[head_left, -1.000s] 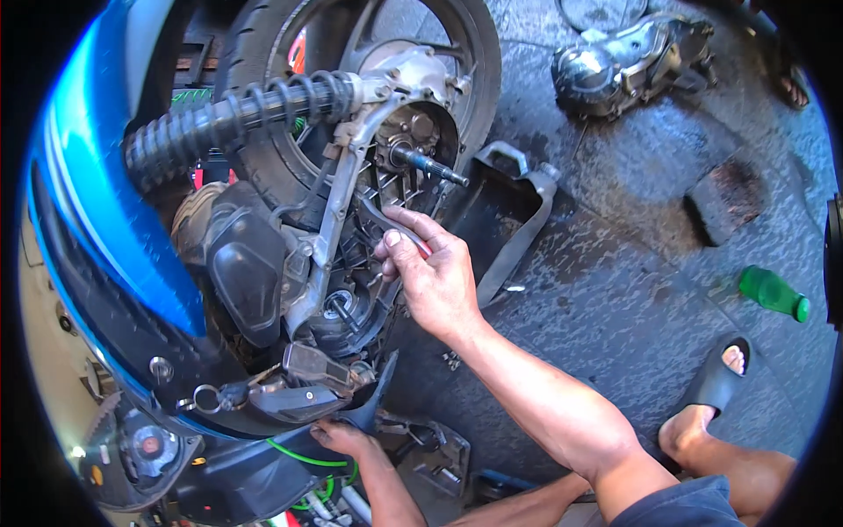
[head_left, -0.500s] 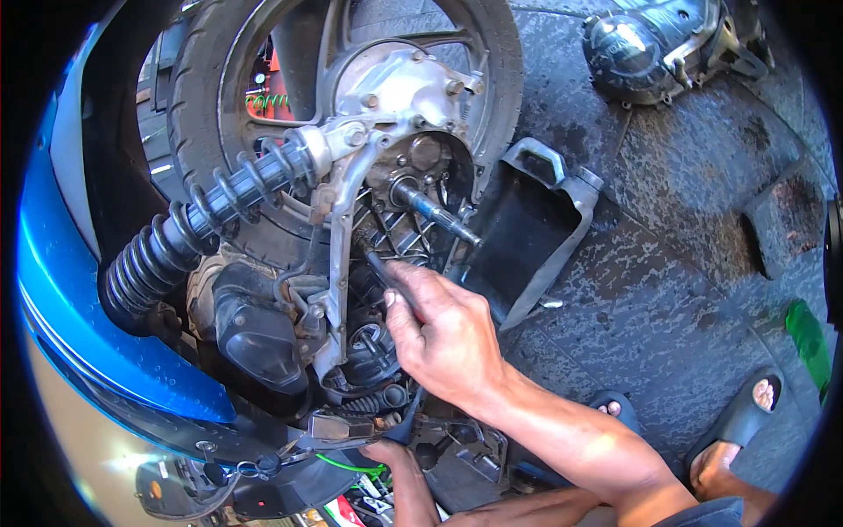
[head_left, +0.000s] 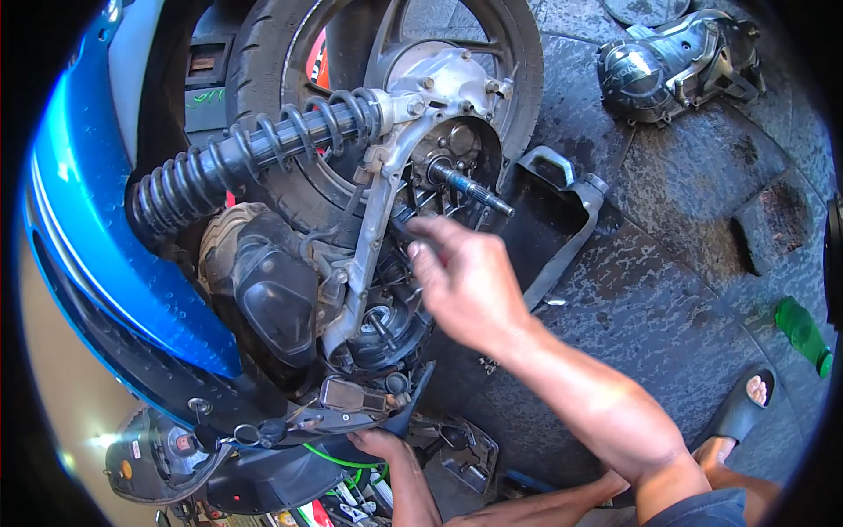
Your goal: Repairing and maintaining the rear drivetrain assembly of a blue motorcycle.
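Note:
In a pinch between thumb and fingers, my right hand point(head_left: 470, 285) holds a short dark, slim tool point(head_left: 403, 225) whose exact kind I cannot make out. It is inside the open metal transmission case point(head_left: 363, 263) of a scooter, below the splined shaft point(head_left: 474, 191). A round part with a central stub point(head_left: 379, 323) sits lower in the case. My left hand point(head_left: 376, 443) is at the lower edge of the scooter's body, by a dark flap; its fingers are mostly hidden.
A coil-spring shock absorber point(head_left: 255, 145) and the rear wheel point(head_left: 525, 97) flank the case. A cut-open black jerrycan point(head_left: 571, 250) stands beside it. A removed engine cover point(head_left: 676, 70) and a green bottle point(head_left: 802, 334) lie on the stone floor. Blue bodywork point(head_left: 114, 246) bounds the left.
The view has shifted, so the scooter sits further right and its lower parts higher. My right hand has moved up and right with the tool, staying at the case.

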